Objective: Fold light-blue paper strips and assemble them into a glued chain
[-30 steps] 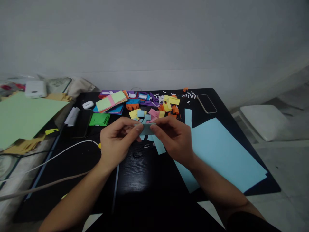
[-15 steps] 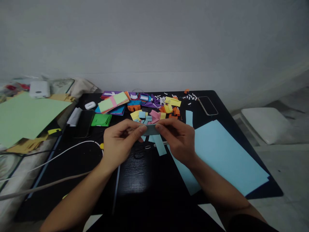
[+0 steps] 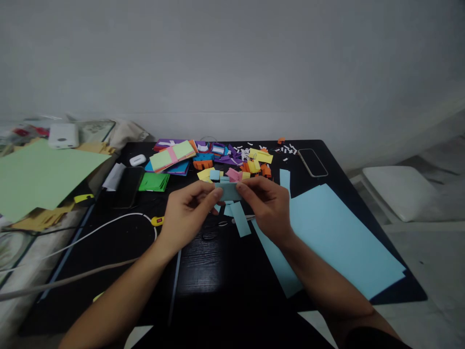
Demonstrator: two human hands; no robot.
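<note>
Both hands hold one small light-blue paper strip (image 3: 228,191) just above the black table (image 3: 203,271). My left hand (image 3: 191,213) pinches its left end with thumb and fingers closed. My right hand (image 3: 268,207) pinches its right end the same way. Under the hands lie cut blue strips (image 3: 240,219) and dark scissors (image 3: 212,229), partly hidden. Just beyond the fingers sits a heap of small coloured paper pieces (image 3: 232,169).
A large light-blue sheet (image 3: 337,237) covers the table's right side. A phone (image 3: 313,162) lies at the back right, another dark phone (image 3: 128,186) and green folded paper (image 3: 153,181) at the left, with a white cable (image 3: 98,228). A big green sheet (image 3: 39,174) lies off to the left.
The hands and the strip have stayed together, shifting slightly right in the picture. The fingers have closed in along the strip, which now faces me more flatly.
</note>
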